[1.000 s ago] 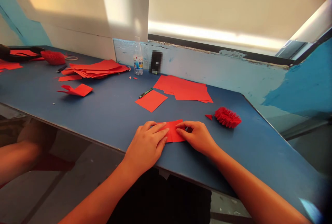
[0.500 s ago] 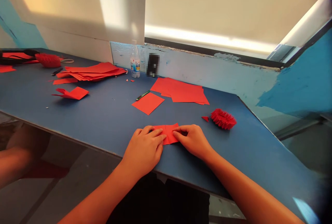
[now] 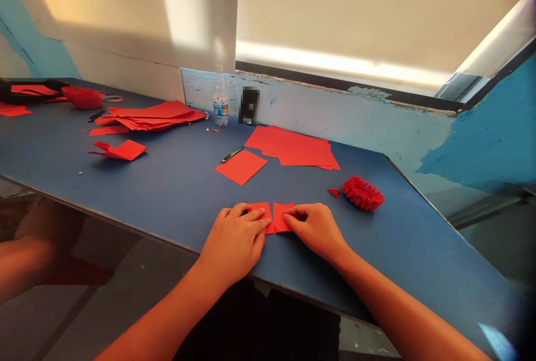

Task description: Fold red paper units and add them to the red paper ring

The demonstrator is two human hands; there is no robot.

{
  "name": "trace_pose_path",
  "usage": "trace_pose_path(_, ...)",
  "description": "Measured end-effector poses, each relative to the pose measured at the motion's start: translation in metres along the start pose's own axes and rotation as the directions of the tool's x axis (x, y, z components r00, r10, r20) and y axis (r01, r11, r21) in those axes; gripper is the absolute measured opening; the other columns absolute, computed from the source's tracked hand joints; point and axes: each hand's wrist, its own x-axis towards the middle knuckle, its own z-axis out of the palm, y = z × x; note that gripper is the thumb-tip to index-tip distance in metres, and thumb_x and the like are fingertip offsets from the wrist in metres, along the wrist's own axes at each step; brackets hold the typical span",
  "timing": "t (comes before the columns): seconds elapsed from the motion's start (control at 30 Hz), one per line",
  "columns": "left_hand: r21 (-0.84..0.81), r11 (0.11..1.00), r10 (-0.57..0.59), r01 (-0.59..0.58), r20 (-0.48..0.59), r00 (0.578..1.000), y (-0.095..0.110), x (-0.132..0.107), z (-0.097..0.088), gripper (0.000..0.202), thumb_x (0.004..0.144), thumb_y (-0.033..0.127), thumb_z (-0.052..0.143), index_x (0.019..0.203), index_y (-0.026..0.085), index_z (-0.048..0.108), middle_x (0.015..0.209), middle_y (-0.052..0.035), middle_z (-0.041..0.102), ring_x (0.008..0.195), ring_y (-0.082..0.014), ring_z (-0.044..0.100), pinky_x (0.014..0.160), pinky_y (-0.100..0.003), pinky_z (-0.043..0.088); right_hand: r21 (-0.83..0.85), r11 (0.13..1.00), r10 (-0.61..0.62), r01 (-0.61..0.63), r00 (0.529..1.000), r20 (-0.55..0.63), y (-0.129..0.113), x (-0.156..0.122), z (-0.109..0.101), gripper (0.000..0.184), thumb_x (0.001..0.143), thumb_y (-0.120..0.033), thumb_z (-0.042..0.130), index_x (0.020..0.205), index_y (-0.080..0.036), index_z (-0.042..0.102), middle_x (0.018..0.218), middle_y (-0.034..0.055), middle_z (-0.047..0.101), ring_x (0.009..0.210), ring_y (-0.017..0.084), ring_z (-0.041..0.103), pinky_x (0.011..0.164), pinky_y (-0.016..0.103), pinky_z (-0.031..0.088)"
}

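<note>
The blue tabletop (image 3: 180,188) bears red paper (image 3: 280,221), stacked sheets (image 3: 299,146), a folded piece (image 3: 128,150), a ruffle (image 3: 363,193) and a bottle (image 3: 220,103).

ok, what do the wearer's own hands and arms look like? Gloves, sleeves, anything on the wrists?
Left hand and right hand: no gloves, rings, watches or bracelets visible. Forearms bare, no sleeves in frame, no cables or markings.

The head camera looks forward, down across the table (image 3: 176,188).
</note>
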Motion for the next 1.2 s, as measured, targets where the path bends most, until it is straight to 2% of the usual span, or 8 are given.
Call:
trace_pose_path(0.1, -0.040, 0.999, -0.003, 0.003, -0.009, 1.000, -0.002, -0.001, 0.001, 0.031, 0.090, 0.019, 0.045, 0.112, 0.028, 0.065, 0.118, 0.0008, 0.065, 0.109, -0.0251, 0.051, 0.087, -0.042, 0.039, 0.071, 0.997, -0.040, 0.040, 0.999, 0.001, -0.001, -0.001, -0.003, 0.019, 0.082, -0.023, 0.054, 0.076, -0.020, 0.073, 0.072, 0.0002, 0.069, 0.068, 0.018, 0.062, 0.064, 0.024, 0.044)
trace_pose_path(0.2, -0.072, 0.997, -0.004, 0.002, -0.028, 1.000, -0.004, -0.002, 0.001, 0.030, 0.090, 0.020, 0.046, 0.111, 0.029, 0.065, 0.120, 0.0021, 0.065, 0.110, -0.0245, 0.050, 0.088, -0.042, 0.039, 0.146, 0.987, -0.080, 0.068, 0.994, 0.077, 0.000, -0.002, -0.006, 0.019, 0.081, -0.020, 0.056, 0.086, -0.023, 0.074, 0.084, -0.0007, 0.072, 0.072, 0.017, 0.064, 0.067, 0.024, 0.046)
trace_pose_path(0.33, -0.046, 0.998, 0.039, -0.039, 0.003, 0.999, -0.003, -0.003, -0.001, 0.028, 0.090, 0.021, 0.046, 0.101, 0.031, 0.069, 0.117, 0.0043, 0.066, 0.110, -0.0255, 0.050, 0.087, -0.043, 0.038, 0.146, 0.987, -0.088, 0.072, 0.990, 0.110, 0.001, -0.003, -0.007, 0.019, 0.080, -0.017, 0.058, 0.086, -0.023, 0.075, 0.085, -0.0002, 0.072, 0.074, 0.018, 0.065, 0.067, 0.025, 0.047)
trace_pose_path(0.53, -0.033, 0.999, 0.027, -0.027, 0.014, 1.000, 0.000, -0.002, -0.003, 0.028, 0.090, 0.021, 0.045, 0.099, 0.030, 0.070, 0.112, 0.0024, 0.068, 0.106, -0.0252, 0.052, 0.084, -0.042, 0.038, 0.121, 0.993, -0.012, -0.004, 0.992, 0.127, 0.002, -0.003, -0.006, 0.019, 0.080, -0.020, 0.058, 0.086, -0.023, 0.076, 0.085, 0.0008, 0.073, 0.078, 0.020, 0.067, 0.069, 0.027, 0.048)
trace_pose_path(0.67, -0.045, 0.999, 0.015, -0.014, 0.009, 1.000, -0.001, -0.002, -0.001, 0.028, 0.089, 0.021, 0.047, 0.102, 0.032, 0.069, 0.111, 0.0038, 0.069, 0.108, -0.0257, 0.051, 0.084, -0.042, 0.037, 0.067, 0.998, 0.003, -0.010, 0.996, 0.094, -0.002, -0.005, -0.005, 0.019, 0.079, -0.021, 0.058, 0.083, -0.024, 0.076, 0.087, 0.0016, 0.073, 0.080, 0.022, 0.066, 0.068, 0.028, 0.047)
trace_pose_path(0.83, -0.049, 0.999, 0.014, -0.013, 0.010, 1.000, -0.003, -0.002, 0.000, 0.029, 0.089, 0.022, 0.047, 0.104, 0.032, 0.069, 0.113, 0.0039, 0.068, 0.109, -0.0266, 0.051, 0.085, -0.043, 0.038, 0.027, 1.000, 0.007, -0.009, 0.997, 0.075, -0.005, -0.007, -0.003, 0.020, 0.078, -0.018, 0.056, 0.076, -0.023, 0.076, 0.076, 0.0012, 0.073, 0.068, 0.020, 0.065, 0.061, 0.027, 0.045)
trace_pose_path(1.03, -0.052, 0.999, 0.002, -0.001, 0.016, 1.000, -0.004, -0.002, 0.000, 0.029, 0.089, 0.021, 0.046, 0.103, 0.032, 0.069, 0.114, 0.0054, 0.068, 0.114, -0.0252, 0.050, 0.089, -0.043, 0.039, 0.060, 0.998, 0.002, -0.003, 1.000, 0.018, 0.000, -0.003, -0.006, 0.022, 0.074, -0.013, 0.055, 0.076, -0.022, 0.075, 0.077, 0.0015, 0.072, 0.072, 0.020, 0.065, 0.065, 0.027, 0.046)
trace_pose_path(1.2, -0.043, 0.999, -0.009, 0.010, 0.016, 1.000, -0.005, -0.002, 0.002, 0.029, 0.091, 0.023, 0.045, 0.104, 0.030, 0.069, 0.117, 0.0021, 0.066, 0.118, -0.0256, 0.049, 0.093, -0.045, 0.039, 0.168, 0.985, -0.031, 0.038, 0.999, -0.045, 0.006, 0.001, -0.006, 0.018, 0.077, -0.017, 0.059, 0.090, -0.020, 0.072, 0.086, 0.0021, 0.071, 0.075, 0.019, 0.063, 0.070, 0.028, 0.047)
